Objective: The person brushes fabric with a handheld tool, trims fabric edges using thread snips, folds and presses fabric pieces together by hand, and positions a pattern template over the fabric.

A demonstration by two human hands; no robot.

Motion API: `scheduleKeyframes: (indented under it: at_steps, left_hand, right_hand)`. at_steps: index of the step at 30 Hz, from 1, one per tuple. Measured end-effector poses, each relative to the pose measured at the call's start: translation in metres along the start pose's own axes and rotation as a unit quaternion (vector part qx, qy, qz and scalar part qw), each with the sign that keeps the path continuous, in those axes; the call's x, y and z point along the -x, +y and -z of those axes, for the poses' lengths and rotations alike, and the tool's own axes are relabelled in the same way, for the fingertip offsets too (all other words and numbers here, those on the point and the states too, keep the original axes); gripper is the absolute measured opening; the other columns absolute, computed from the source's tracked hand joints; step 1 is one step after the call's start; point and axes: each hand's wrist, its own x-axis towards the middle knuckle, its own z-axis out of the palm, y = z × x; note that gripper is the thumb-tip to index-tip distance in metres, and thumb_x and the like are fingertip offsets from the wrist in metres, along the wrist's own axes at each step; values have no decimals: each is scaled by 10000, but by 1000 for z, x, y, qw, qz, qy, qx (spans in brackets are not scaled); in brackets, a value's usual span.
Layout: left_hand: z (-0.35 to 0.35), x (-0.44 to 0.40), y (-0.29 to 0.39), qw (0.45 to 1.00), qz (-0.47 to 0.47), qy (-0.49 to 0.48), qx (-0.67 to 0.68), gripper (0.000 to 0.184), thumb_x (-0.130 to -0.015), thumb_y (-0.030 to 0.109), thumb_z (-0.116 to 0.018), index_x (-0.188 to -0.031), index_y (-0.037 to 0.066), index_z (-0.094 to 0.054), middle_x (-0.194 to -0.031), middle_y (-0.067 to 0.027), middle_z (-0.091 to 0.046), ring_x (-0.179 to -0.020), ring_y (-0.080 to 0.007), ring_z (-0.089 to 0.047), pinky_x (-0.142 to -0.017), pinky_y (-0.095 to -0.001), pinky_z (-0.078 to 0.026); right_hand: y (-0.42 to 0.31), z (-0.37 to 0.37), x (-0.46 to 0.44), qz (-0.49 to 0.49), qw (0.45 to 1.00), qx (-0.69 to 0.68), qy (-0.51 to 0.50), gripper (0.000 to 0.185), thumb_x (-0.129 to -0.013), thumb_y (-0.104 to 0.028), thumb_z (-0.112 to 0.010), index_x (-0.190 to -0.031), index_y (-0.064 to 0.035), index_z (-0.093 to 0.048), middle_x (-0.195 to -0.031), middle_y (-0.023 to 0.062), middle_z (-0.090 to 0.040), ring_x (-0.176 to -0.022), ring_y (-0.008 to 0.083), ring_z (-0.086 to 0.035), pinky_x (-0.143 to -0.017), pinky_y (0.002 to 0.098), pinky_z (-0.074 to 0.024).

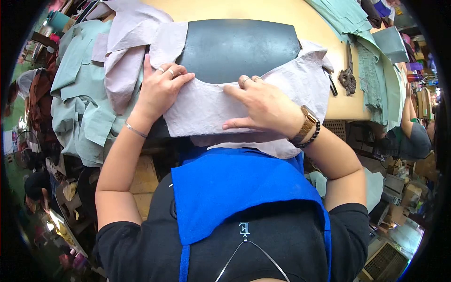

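A pale lilac-grey piece of thin, creased leather or cloth [202, 113] lies in front of me, its curved cut-out edge running across a dark, smooth board [239, 49]. My left hand [162, 87] is at the left of this curve, its thumb and forefinger closed together on the edge. Farther right, my right hand [270, 105] rests on the same piece. Its forefinger touches near the curved edge, two ringed fingers bend over it, and the thumb stretches apart across the surface. The lower part of the piece hangs over the table's front edge.
Pale green sheets [89, 89] and more lilac pieces [129, 56] are heaped at left. Dark scissors [347, 77] and a black pen [333, 86] lie on the yellow table [336, 110] at right, beside stacked green pieces [376, 75]. Another person's arm [408, 108] shows at far right.
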Motion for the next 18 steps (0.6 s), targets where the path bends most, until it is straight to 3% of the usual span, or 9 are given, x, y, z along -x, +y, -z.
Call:
scheduleKeyframes:
  at_steps: [2, 3, 6, 7, 10, 16, 18]
  left_hand:
    - [4, 3, 9, 999, 31, -4, -12, 253, -843, 115, -642, -1020, 265, -746, -1010, 86, -666, -1064, -116, -620, -1141, -657, -146]
    - [8, 7, 11, 997, 44, -60, -6, 315, -847, 167, -654, -1145, 250, -713, -1235, 30, -626, -1257, -176, -526, -1131, -677, -94]
    - [18, 8, 34, 994, 81, -56, -44, 397, -873, 330, -634, -1254, 221, -661, -1419, -10, -529, -1376, -225, -420, -1121, -699, -53]
    - [16, 10, 42, 993, 78, -77, -50, 533, -904, 466, -570, -1366, 201, -578, -1535, -27, -416, -1448, -254, -322, -1113, -710, 0]
    - [9, 18, 71, 988, 64, -137, -20, 633, -937, 593, -478, -1437, 206, -506, -1539, -25, -417, -1465, -269, -299, -1100, -711, 68]
    - [9, 28, 77, 987, 93, -126, -42, 760, -902, 660, -484, -1488, 180, -428, -1584, -96, -329, -1471, -316, -279, -1087, -744, -41]
    - [21, 30, 81, 975, 193, -114, -2, 919, -844, 682, -568, -1495, 62, -377, -1579, -183, -298, -1474, -346, -251, -1064, -747, -162]
  right_hand:
    - [4, -6, 5, -10, 998, -19, 55, 823, -786, -691, -626, -1386, -138, -523, -1089, 216, -574, -950, 361, -588, -851, 435, -509]
    - [3, -8, 5, -13, 998, 9, 64, 823, -785, -698, -619, -1393, -152, -520, -1100, 211, -573, -957, 358, -583, -845, 445, -504]
    - [-8, -19, 2, -34, 992, 78, 90, 825, -782, -714, -601, -1413, -191, -511, -1131, 201, -564, -984, 352, -568, -839, 477, -487]
    - [-10, -26, 2, -44, 990, 93, 97, 826, -781, -718, -596, -1420, -202, -507, -1141, 202, -559, -996, 352, -563, -844, 490, -478]
    - [-14, -30, 5, -71, 988, 94, 95, 821, -782, -707, -604, -1417, -195, -509, -1202, 194, -545, -1081, 344, -549, -893, 553, -431]
    - [-3, -18, 29, -132, 981, 98, 107, 790, -806, -670, -622, -1349, -100, -555, -1272, 154, -555, -1185, 332, -534, -1015, 623, -362]
    - [3, -17, 37, -178, 973, 92, 112, 775, -820, -650, -627, -1327, -67, -564, -1289, 149, -556, -1199, 341, -528, -1050, 633, -334]
